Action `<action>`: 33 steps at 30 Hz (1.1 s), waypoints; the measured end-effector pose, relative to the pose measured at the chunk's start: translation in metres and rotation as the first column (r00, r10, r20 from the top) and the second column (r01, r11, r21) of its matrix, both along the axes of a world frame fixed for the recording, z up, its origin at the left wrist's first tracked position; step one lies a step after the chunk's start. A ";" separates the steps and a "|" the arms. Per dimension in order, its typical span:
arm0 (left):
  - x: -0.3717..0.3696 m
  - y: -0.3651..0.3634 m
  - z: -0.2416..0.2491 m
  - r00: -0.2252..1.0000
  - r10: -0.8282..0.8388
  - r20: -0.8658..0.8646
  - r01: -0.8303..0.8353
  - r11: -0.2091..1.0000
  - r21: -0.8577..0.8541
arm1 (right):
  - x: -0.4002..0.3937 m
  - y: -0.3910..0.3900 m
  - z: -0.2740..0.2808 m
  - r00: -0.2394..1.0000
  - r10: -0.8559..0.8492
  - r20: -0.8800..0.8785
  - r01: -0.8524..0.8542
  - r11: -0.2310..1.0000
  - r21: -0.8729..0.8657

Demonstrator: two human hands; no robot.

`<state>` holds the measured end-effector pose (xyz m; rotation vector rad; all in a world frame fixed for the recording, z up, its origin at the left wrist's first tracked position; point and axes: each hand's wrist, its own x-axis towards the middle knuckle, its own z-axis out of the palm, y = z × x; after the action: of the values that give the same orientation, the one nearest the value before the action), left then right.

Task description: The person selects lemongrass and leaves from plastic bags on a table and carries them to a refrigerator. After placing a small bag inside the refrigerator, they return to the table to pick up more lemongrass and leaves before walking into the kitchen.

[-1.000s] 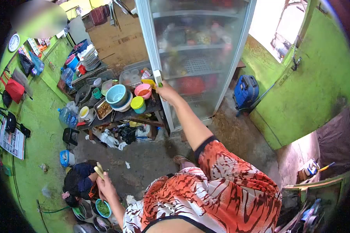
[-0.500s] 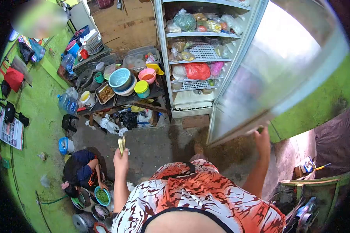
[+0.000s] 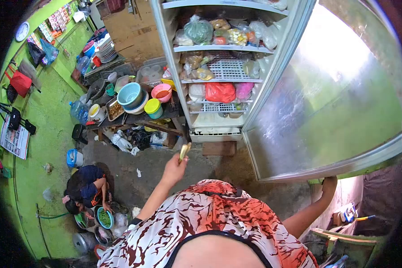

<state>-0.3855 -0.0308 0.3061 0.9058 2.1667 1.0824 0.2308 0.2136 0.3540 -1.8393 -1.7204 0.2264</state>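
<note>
My left hand is closed around a short, pale-yellow, stalk-like piece, whose exact kind I cannot make out. It is held up in front of the refrigerator's base. At the lower edge of the wide-open glass refrigerator door, my right hand grips from the outer side, its fingertips hidden behind the frame. Inside the refrigerator, bagged food sits on white shelves: a green-filled bag, a red bag and a pink bag.
Left of the refrigerator, a dark table holds a blue basin, a yellow-lidded tub and a food tray. Another person crouches at lower left by a bowl of greens. A wooden block lies below the refrigerator.
The refrigerator door has swung wider to the right, my right hand moving with it. My left hand has moved right with the pale-yellow piece, closer to the refrigerator. My view has shifted nearer.
</note>
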 end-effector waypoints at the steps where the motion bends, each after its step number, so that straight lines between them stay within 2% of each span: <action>1: 0.011 0.015 0.000 0.999 -0.053 0.009 0.053 0.999 -0.006 | 0.012 0.006 -0.002 1.000 -0.011 -0.016 0.011 1.000 -0.012; 3: 0.029 0.042 -0.001 0.995 -0.097 0.018 0.098 0.995 -0.016 | 0.034 0.015 -0.006 0.998 -0.031 -0.052 0.029 0.999 -0.038; 5: 0.041 0.072 0.001 0.983 -0.145 -0.109 0.148 0.989 0.016 | 0.048 0.032 -0.008 0.995 -0.040 -0.092 0.035 0.998 -0.055; 6: 0.049 0.086 0.018 0.987 -0.128 -0.102 0.125 0.992 -0.035 | 0.054 0.044 -0.006 0.993 -0.040 -0.109 0.033 0.997 -0.063; 10: 0.061 0.128 0.019 0.989 -0.138 -0.054 0.135 0.989 -0.057 | 0.058 0.083 0.016 0.989 -0.025 -0.148 0.008 0.994 -0.111; 13: 0.065 0.143 0.026 0.976 -0.192 -0.107 0.187 0.981 -0.061 | 0.025 0.083 0.033 0.835 -0.365 -0.411 0.250 0.918 -0.307; 14: 0.064 0.146 0.022 0.973 -0.207 -0.103 0.199 0.977 -0.082 | 0.049 0.096 -0.008 0.789 -0.272 -0.550 0.165 0.957 -0.238; 15: 0.061 0.151 0.021 0.970 -0.224 -0.099 0.213 0.971 -0.104 | 0.061 0.107 -0.039 0.788 -0.273 -0.552 0.162 0.957 -0.242; 17: 0.054 0.157 0.021 0.970 -0.223 -0.092 0.209 0.968 -0.143 | 0.085 0.115 -0.108 0.965 -0.218 -0.147 0.169 0.941 -0.293; 18: 0.051 0.158 0.020 0.972 -0.221 -0.080 0.204 0.963 -0.175 | 0.098 0.103 -0.162 0.963 -0.027 0.267 0.053 0.994 -0.091; 19: 0.047 0.160 0.019 0.973 -0.220 -0.071 0.205 0.962 -0.180 | 0.091 0.090 -0.179 0.748 0.087 0.657 -0.150 0.988 0.041; 20: 0.040 0.163 0.020 0.975 -0.212 -0.064 0.197 0.962 -0.189 | 0.083 0.098 -0.193 0.968 0.066 0.243 0.040 0.913 -0.407; 21: 0.033 0.165 0.020 0.978 -0.201 -0.059 0.186 0.962 -0.198 | 0.038 0.102 -0.188 0.970 -0.191 -0.149 -0.002 0.610 -0.793; 23: 0.016 0.167 0.012 0.978 -0.180 -0.109 0.164 0.976 -0.141 | -0.066 0.080 -0.142 0.984 -0.012 -0.178 -0.136 0.592 -0.794; 25: -0.001 0.174 0.018 0.993 -0.105 0.051 0.113 0.977 -0.180 | -0.120 0.088 -0.158 0.965 0.169 -0.199 -0.258 0.500 -0.826; 26: -0.013 0.176 0.009 0.993 -0.116 -0.030 0.112 0.988 -0.105 | -0.156 0.087 -0.144 0.952 0.230 -0.201 -0.292 0.500 -0.815; 29: -0.042 0.186 0.007 0.993 -0.103 -0.054 0.102 0.995 -0.021 | -0.246 0.106 -0.113 0.859 0.476 -0.188 -0.451 0.533 -0.715; 31: -0.060 0.190 0.021 0.995 -0.086 -0.046 0.085 0.996 -0.019 | -0.278 0.138 -0.122 0.842 0.507 -0.184 -0.484 0.562 -0.670; 33: -0.077 0.191 0.024 0.995 0.019 0.100 -0.022 0.999 0.031 | -0.309 0.165 -0.120 0.800 0.585 -0.132 -0.543 0.615 -0.571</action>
<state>-0.4622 0.1606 0.3300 0.8275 2.0867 1.1503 -0.0781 0.3787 0.2345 -1.6055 -2.4490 1.0820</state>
